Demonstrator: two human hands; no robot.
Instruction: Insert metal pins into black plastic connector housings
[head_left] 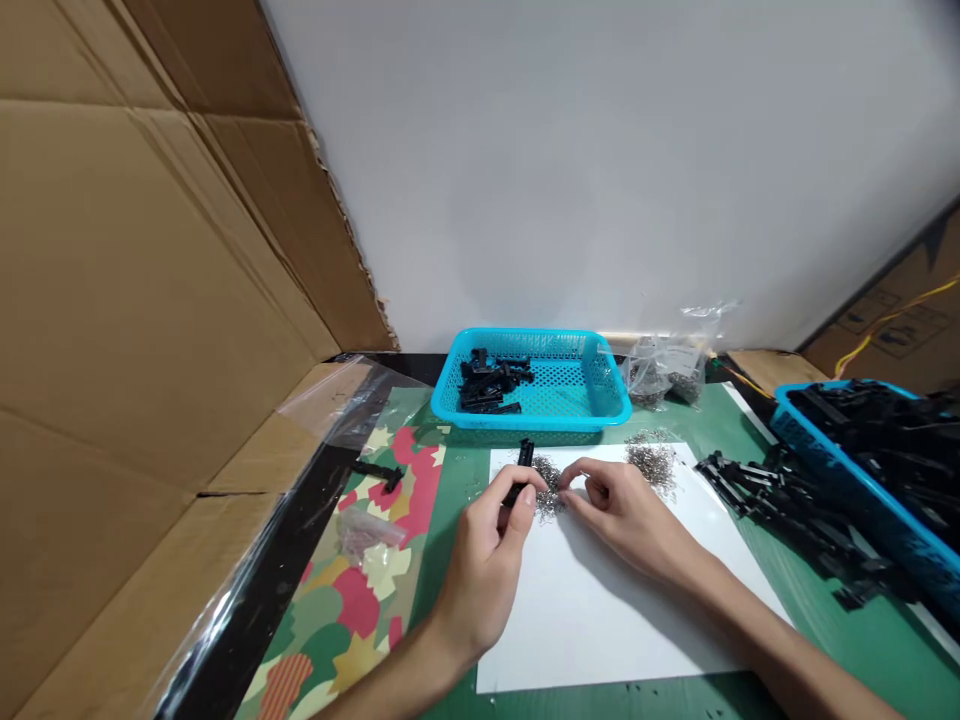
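Observation:
My left hand (491,560) grips a narrow black plastic part (526,452) that sticks up past the fingers. Close beside it, my right hand (619,510) has thumb and forefinger pinched at the edge of a pile of tiny metal pieces (549,480), which look like small springs or pins. Whatever sits between those fingertips is too small to make out. Both hands are over a white sheet of paper (585,620). A second pile of the same metal bits (651,462) lies on the paper behind my right hand.
A blue basket (525,422) at the back holds several black parts. Clear bags (667,372) of metal bits stand beside it. More black parts (795,515) and a full blue basket (862,470) are at right. Patterned paper (360,600) and a cardboard wall (150,300) lie left.

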